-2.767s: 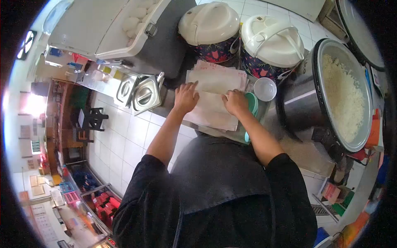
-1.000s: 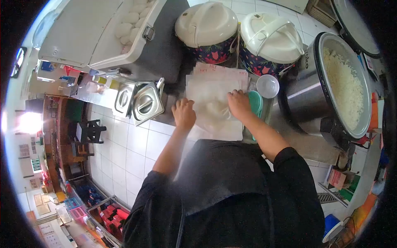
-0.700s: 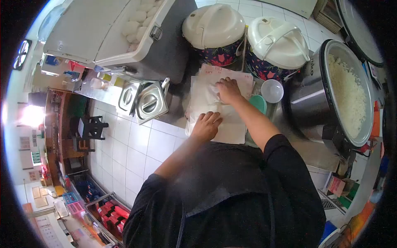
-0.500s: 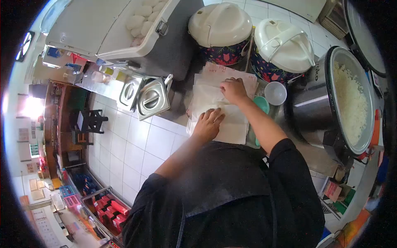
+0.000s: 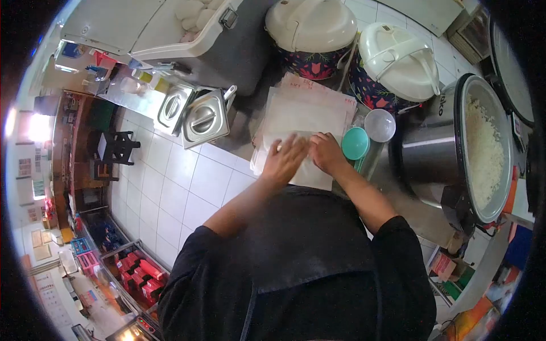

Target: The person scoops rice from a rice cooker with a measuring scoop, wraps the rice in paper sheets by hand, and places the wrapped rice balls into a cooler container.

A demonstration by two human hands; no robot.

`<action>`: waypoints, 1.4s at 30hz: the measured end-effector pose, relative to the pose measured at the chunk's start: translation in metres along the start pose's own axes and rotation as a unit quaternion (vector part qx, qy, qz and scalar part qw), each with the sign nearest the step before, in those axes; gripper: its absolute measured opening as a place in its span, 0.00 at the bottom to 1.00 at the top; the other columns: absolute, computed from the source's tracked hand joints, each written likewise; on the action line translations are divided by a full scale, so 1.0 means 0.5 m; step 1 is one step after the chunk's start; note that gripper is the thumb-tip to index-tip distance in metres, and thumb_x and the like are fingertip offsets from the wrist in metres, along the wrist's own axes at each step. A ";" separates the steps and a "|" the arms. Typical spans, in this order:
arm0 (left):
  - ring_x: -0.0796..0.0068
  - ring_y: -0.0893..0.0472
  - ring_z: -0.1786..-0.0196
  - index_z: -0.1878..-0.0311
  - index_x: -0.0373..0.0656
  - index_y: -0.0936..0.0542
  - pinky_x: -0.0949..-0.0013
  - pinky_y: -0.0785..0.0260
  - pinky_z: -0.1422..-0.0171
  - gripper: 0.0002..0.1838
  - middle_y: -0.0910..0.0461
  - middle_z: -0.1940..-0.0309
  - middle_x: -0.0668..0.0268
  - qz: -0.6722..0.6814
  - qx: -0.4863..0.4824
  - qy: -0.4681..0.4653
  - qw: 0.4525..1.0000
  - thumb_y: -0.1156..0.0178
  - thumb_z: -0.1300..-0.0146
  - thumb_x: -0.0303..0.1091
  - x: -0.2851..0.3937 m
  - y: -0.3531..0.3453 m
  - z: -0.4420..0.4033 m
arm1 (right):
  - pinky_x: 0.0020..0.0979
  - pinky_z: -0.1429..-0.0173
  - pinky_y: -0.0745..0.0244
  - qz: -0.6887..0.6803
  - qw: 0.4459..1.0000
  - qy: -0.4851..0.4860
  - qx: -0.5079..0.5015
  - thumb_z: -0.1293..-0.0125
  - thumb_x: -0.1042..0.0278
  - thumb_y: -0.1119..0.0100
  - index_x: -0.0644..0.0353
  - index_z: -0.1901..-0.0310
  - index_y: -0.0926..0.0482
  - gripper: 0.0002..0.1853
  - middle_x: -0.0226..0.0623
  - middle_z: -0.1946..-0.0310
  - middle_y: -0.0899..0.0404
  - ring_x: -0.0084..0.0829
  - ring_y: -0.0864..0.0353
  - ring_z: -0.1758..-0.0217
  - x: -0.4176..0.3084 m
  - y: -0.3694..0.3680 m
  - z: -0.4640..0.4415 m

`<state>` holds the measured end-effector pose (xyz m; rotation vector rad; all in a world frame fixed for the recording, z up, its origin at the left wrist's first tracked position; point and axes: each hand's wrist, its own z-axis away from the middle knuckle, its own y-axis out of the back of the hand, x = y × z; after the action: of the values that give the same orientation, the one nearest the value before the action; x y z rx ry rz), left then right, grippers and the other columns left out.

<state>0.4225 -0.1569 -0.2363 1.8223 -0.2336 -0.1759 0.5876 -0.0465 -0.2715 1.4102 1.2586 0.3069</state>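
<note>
Head view: green scoop (image 5: 356,143) and white bowl (image 5: 380,125) just beside paper stack (image 5: 304,111)

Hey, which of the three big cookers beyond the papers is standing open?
The steel cooker on the right, with white rice showing inside. The two flower-patterned cookers have their lids closed.

Both forearms are angled inward; the left hand (image 5: 283,157) is blurred, fingers apparently spread, the right hand (image 5: 326,152) curled.
</note>
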 end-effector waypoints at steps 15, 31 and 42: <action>0.65 0.23 0.46 0.63 0.51 0.13 0.52 0.40 0.37 0.06 0.17 0.59 0.70 0.050 -0.206 0.064 0.975 0.38 0.39 0.35 -0.081 -0.013 -0.007 | 0.45 0.42 0.29 0.050 0.979 -0.173 0.097 0.42 0.70 0.37 0.54 0.58 0.19 0.10 0.34 0.61 0.19 0.41 0.21 0.50 0.035 -0.044 0.000; 0.51 0.31 0.33 0.52 0.43 0.16 0.44 0.46 0.27 0.18 0.23 0.43 0.57 0.083 -0.090 0.204 0.971 0.32 0.43 0.42 -0.112 -0.069 -0.040 | 0.47 0.52 0.24 0.108 0.987 -0.083 -0.087 0.40 0.69 0.44 0.61 0.59 0.19 0.09 0.45 0.62 0.19 0.47 0.16 0.59 -0.030 -0.010 0.021; 0.62 0.25 0.46 0.60 0.48 0.14 0.49 0.41 0.40 0.10 0.22 0.58 0.64 0.032 -0.097 0.120 0.988 0.42 0.39 0.37 -0.066 -0.070 0.035 | 0.47 0.48 0.22 0.054 0.970 -0.228 -0.057 0.38 0.71 0.43 0.61 0.67 0.16 0.07 0.49 0.60 0.19 0.52 0.19 0.53 -0.002 -0.035 -0.012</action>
<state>0.3886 -0.1562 -0.2748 1.6234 -0.1014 0.0643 0.5739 -0.0482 -0.2838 1.3557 0.7773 0.1144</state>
